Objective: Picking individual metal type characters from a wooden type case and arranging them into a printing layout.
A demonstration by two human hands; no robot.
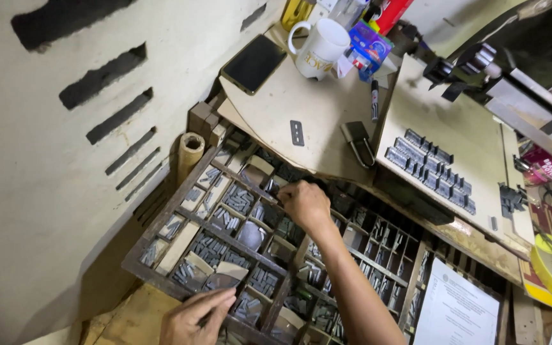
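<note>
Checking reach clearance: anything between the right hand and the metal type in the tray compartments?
Nothing visible. The right hand is already down in the type tray, fingers at a compartment near its top edge. The left hand rests on the near rim.

A dark wooden type case point(180, 201), split by thin slats into many small compartments, lay tilted below the table edge. Small grey metal type pieces point(215, 246) filled most compartments in loose heaps; a few held pale paper scraps. The right hand point(303, 203) reached into an upper middle compartment, while the left hand point(196, 317) rested on the near rim.
</note>
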